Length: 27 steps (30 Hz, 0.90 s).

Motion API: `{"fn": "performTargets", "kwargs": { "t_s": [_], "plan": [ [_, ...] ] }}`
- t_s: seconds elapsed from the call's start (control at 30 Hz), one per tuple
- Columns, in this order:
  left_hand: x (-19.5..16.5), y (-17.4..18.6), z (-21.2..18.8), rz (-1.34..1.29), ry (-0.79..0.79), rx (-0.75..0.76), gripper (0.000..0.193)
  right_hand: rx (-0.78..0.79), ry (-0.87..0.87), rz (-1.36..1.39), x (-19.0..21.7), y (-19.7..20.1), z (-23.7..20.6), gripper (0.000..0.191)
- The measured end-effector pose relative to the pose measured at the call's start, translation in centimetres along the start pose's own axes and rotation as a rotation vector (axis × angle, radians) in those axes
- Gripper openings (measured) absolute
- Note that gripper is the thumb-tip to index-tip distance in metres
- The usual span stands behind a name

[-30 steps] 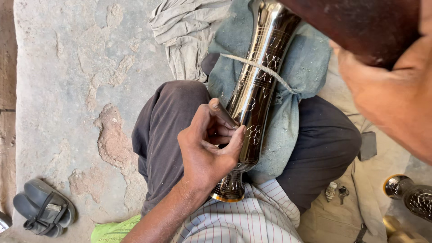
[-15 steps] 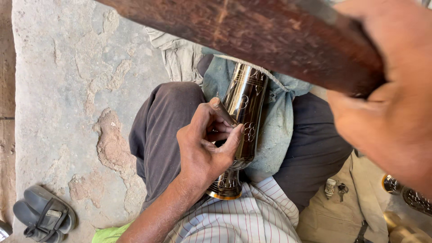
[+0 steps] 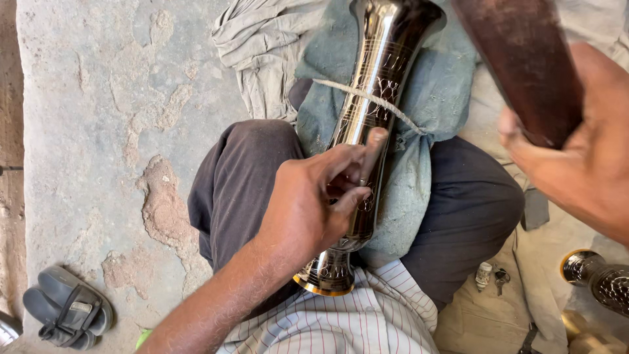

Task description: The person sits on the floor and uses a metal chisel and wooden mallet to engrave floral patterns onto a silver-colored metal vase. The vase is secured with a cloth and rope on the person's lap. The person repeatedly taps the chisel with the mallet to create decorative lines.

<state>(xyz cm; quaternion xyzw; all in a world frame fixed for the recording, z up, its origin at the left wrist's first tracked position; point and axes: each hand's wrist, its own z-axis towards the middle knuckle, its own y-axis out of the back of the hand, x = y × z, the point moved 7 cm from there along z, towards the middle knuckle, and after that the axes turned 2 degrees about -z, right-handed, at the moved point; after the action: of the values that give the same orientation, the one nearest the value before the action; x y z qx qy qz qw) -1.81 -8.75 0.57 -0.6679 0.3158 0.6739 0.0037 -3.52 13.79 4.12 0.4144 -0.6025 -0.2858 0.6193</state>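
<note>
A tall polished metal vase [image 3: 383, 59] with engraved patterns lies along my lap on a teal cloth pad [image 3: 445, 85]. A thin cord [image 3: 393, 108] runs across the vase's middle. My left hand [image 3: 308, 203] rests on the vase's lower half, fingers pinched around a small metal punch [image 3: 364, 181] that is mostly hidden. My right hand [image 3: 576, 164] is raised at the upper right, gripping a dark wooden mallet [image 3: 517, 59] above and to the right of the vase. The vase's gold-rimmed foot [image 3: 324, 275] points at my striped shirt.
Worn concrete floor [image 3: 98, 131] fills the left side, with a pair of dark sandals [image 3: 65, 308] at the bottom left. A crumpled grey cloth [image 3: 262, 46] lies beyond my knee. Another engraved metal vessel [image 3: 599, 275] and small keys [image 3: 501, 278] sit at the right.
The wooden mallet swept across the top of the view half a second ago and now stands at the upper right. My left hand has stayed on the vase.
</note>
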Motion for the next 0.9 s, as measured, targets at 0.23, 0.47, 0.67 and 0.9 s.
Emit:
{"fn": "performTargets", "kwargs": {
  "t_s": [0.23, 0.47, 0.67, 0.9],
  "plan": [
    [-0.8, -0.6, 1.7, 0.096, 0.064, 0.162, 0.038, 0.033, -0.183, 0.177, -6.5, -2.7, -5.6, 0.036],
    [-2.0, -1.6, 2.8, 0.268, -0.029, 0.324, 0.034, -0.208, -0.307, 0.506, -7.1, -4.2, -9.7, 0.034],
    [-1.8, -3.0, 3.2, 0.298, -0.086, 0.437, 0.043, -0.285, -0.525, 0.671, -8.9, -7.9, -14.6, 0.03],
    [-1.4, -4.9, 3.7, 0.34, -0.157, 0.669, 0.036, -0.382, -0.602, 0.619, -8.8, -13.5, -20.4, 0.027]
  ]
}}
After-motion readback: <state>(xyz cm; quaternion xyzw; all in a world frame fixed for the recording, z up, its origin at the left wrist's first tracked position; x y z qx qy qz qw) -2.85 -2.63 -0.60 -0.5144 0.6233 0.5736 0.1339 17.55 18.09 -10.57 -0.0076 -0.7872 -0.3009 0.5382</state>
